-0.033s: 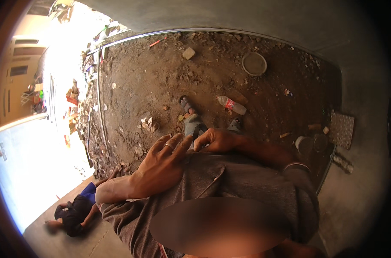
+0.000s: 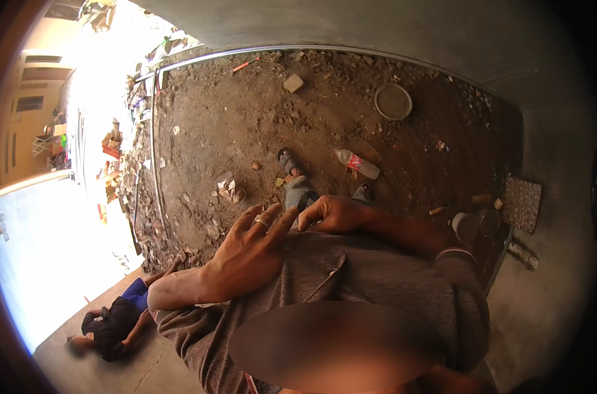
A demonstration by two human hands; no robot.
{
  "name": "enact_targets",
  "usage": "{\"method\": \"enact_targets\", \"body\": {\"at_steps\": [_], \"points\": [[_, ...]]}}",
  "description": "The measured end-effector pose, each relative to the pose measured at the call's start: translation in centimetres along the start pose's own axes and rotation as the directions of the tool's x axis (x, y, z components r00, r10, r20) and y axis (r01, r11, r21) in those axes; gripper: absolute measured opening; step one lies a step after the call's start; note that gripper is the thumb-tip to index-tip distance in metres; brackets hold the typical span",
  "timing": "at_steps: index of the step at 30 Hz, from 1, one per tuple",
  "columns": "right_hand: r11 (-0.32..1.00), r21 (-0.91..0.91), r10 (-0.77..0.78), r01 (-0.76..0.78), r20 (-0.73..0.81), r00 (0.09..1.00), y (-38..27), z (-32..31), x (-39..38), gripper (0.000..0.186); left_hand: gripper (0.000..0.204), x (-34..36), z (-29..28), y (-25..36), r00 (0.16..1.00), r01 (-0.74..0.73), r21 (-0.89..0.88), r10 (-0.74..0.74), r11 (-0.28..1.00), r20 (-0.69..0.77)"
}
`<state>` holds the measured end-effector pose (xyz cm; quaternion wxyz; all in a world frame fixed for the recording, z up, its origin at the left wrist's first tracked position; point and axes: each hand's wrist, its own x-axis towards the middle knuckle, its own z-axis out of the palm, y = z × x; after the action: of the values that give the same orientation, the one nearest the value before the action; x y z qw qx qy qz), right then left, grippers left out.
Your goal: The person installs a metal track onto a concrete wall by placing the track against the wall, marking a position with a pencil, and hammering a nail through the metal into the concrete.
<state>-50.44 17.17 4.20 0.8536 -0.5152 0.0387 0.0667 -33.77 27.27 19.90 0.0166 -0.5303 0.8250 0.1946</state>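
My left hand [image 2: 254,244] rests against the front of my grey shirt [image 2: 324,262], its fingers stretched out and a ring on one of them. Close to its fingertips is my right hand [image 2: 334,213], fingers curled in at the shirt's lower edge. Whatever it may hold is hidden. Beyond the hands, my sandalled foot [image 2: 287,159] stands on the dirt floor, and the other foot is partly covered by the right hand. A clear plastic bottle [image 2: 357,164] with a red label lies on the dirt past the right hand.
A round basin [image 2: 393,102] and a pale block [image 2: 293,83] sit farther off on the dirt. White containers [image 2: 466,226] and a perforated slab [image 2: 523,203] are at the right by the wall. A person [image 2: 118,325] in dark clothes is on the concrete at the lower left.
The view has shifted very slightly, so the floor things appear a little lower and to the right. Both hands keep their pose.
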Motion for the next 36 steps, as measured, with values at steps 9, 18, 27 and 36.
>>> {"method": "enact_targets", "body": {"at_steps": [9, 18, 27, 36], "points": [[0.998, -0.021, 0.06, -0.059, 0.059, 0.996, -5.4, -0.8, 18.6, 0.019, 0.03, -7.6, -3.4, -15.7, 0.996, 0.09, 0.029, -0.089, 0.995, -0.028], [0.975, -0.219, 0.109, -0.046, 0.287, 0.952, -8.6, -2.5, 33.2, 0.024, 0.031, -14.1, -5.8, -25.5, 0.948, 0.294, -0.185, -0.311, 0.938, -0.069], [0.903, -0.43, 0.178, -0.005, 0.364, 0.914, -10.5, -6.3, 47.0, 0.021, 0.026, -19.8, -7.4, -34.1, 0.922, 0.315, -0.418, -0.379, 0.852, -0.078], [0.65, -0.753, 0.128, 0.102, 0.24, 0.962, -15.6, -19.6, 64.6, 0.018, 0.014, -20.5, -10.6, -45.1, 0.653, 0.318, -0.712, -0.689, 0.626, -0.314]]}}
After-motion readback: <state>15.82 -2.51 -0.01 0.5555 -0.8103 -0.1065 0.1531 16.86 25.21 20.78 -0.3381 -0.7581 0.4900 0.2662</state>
